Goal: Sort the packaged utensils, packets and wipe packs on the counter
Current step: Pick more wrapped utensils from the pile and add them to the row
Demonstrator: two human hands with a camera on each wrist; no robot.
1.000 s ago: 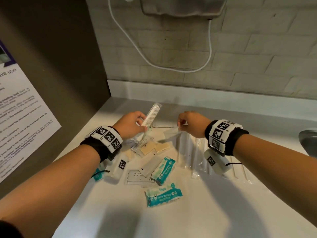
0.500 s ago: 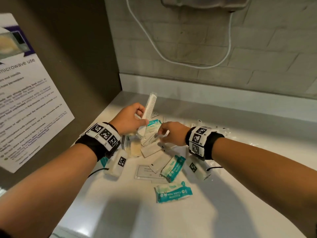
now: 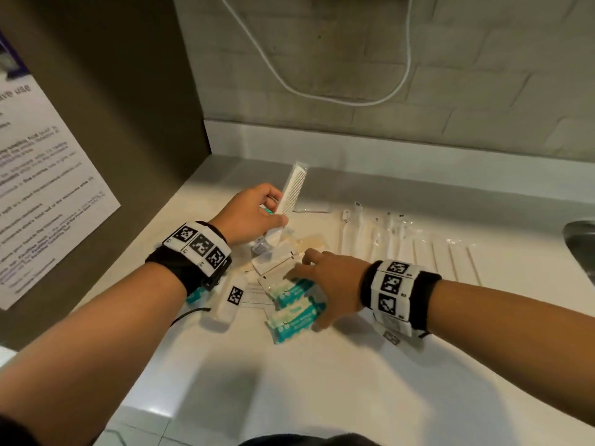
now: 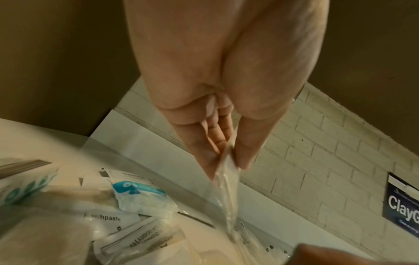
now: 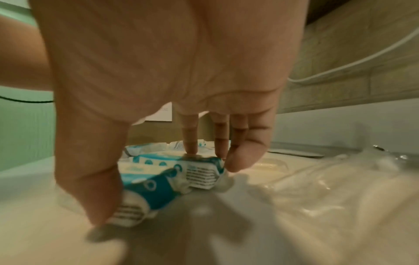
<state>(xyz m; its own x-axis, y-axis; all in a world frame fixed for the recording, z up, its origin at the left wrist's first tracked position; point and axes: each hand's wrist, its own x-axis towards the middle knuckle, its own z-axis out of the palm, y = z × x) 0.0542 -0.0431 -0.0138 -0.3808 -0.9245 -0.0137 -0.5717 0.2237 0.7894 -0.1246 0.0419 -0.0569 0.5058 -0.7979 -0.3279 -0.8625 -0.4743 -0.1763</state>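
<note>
My left hand (image 3: 277,209) pinches a white comb in a clear wrapper (image 3: 293,191) and holds it upright above the far side of the pile; the left wrist view shows thumb and fingers (image 4: 226,168) closed on the wrapper (image 4: 226,197). My right hand (image 3: 322,291) lies over two teal wipe packs (image 3: 289,313) at the pile's near side. In the right wrist view the thumb (image 5: 95,197) presses the end of the near pack (image 5: 154,195), while the fingers (image 5: 240,157) curl over the far pack (image 5: 201,172). Shampoo and toothpaste sachets (image 4: 108,218) lie between the hands.
A row of clear-wrapped utensils (image 3: 380,239) and thin white sticks (image 3: 450,262) lies to the right on the white counter (image 3: 354,397). A metal sink rim (image 3: 579,239) is at the far right. A dark panel with a notice (image 3: 48,188) bounds the left; a cable (image 3: 322,94) hangs on the brick wall.
My right hand has moved from the middle of the pile toward me and closed over the two wipe packs. The left hand keeps holding the comb upright.
</note>
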